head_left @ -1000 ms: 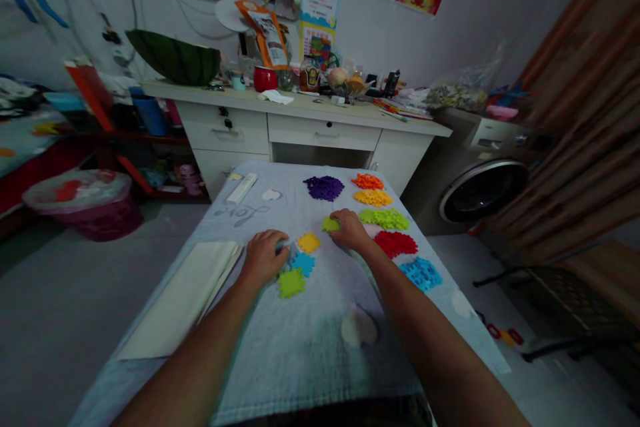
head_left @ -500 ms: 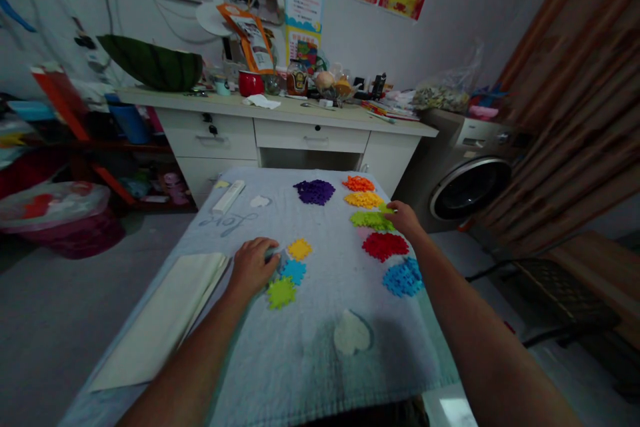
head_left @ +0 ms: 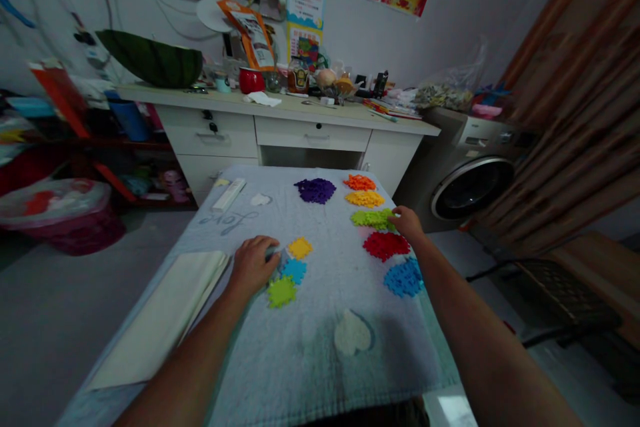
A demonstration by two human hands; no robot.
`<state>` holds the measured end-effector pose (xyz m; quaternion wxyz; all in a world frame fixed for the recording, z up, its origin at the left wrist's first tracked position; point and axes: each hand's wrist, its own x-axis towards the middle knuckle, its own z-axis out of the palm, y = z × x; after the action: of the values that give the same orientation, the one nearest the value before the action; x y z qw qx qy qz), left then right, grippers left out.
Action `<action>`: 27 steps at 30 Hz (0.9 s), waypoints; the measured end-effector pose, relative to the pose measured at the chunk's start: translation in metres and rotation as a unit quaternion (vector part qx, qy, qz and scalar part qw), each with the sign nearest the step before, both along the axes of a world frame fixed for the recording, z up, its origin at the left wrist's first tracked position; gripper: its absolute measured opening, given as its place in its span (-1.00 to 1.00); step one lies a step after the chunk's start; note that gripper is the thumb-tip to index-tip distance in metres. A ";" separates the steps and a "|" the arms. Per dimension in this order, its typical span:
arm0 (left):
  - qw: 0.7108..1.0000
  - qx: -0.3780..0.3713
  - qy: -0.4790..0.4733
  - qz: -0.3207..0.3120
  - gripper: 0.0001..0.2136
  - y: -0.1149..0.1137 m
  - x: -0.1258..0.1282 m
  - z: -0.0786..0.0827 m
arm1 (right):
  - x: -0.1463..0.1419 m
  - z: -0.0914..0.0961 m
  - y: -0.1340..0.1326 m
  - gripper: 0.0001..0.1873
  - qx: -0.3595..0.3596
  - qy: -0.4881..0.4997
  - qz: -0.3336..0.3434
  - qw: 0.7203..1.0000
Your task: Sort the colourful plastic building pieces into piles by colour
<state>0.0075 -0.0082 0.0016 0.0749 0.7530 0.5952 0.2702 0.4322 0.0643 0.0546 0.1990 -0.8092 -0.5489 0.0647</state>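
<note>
My left hand [head_left: 253,263] rests curled on the grey-blue cloth [head_left: 310,340], pressing on a joined cluster of spiky plastic pieces: yellow [head_left: 300,247], blue [head_left: 294,270] and green [head_left: 281,291]. My right hand [head_left: 407,222] reaches to the right edge of the green pile [head_left: 373,218], fingers bent on it; whether it grips a piece is hidden. Sorted piles lie along the right: purple [head_left: 315,190], orange [head_left: 359,182], yellow [head_left: 365,198], red [head_left: 385,245], blue [head_left: 404,277].
A folded cream cloth [head_left: 165,310] lies at the left of the table. A white desk [head_left: 280,130] cluttered with several items and half a watermelon [head_left: 150,65] stands behind. A washing machine [head_left: 470,180] is at the right, a pink basket [head_left: 63,213] on the left floor.
My right hand left the middle of the table, where it held a green piece one second ago, and moved right to the green pile. The left hand stayed put.
</note>
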 end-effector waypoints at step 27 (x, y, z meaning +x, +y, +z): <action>1.000 -0.008 -0.006 0.000 -0.78 -0.003 0.000 0.003 | -0.175 -0.006 -0.064 -0.72 0.043 0.050 0.396 0.916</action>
<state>0.0078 -0.0110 0.0043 0.0847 0.7510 0.5968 0.2696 0.2571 0.0005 0.0490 0.2188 -0.5119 -0.8161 0.1552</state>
